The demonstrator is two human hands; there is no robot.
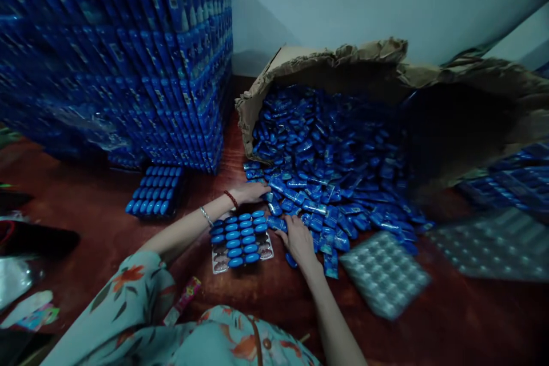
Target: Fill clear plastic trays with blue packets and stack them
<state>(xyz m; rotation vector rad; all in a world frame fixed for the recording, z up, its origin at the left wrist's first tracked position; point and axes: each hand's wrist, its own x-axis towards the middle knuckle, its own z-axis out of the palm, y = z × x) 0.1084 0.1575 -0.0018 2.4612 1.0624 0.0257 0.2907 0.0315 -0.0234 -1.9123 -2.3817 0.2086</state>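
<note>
A clear plastic tray (219,267) lies on the table before me, with rows of glossy blue oval pieces (234,243) filling most of its pockets; a few pockets at its front corners hold none. Beyond the tray, my left hand (252,192) has its fingers closed at the edge of a heap of small blue wrapped packets (309,183), gripping one there. My right hand (299,240), to the right of the tray, pinches a blue packet (275,223) between thumb and fingers. Its far end points toward the tray's right corner.
A torn cardboard box (266,71) lies on its side, spilling the heap. Stacked blue packs (128,68) tower at left, with another filled tray (155,191) before them. Clear moulded trays (386,274) lie at right. A pink wrapper (184,300) is near my sleeve.
</note>
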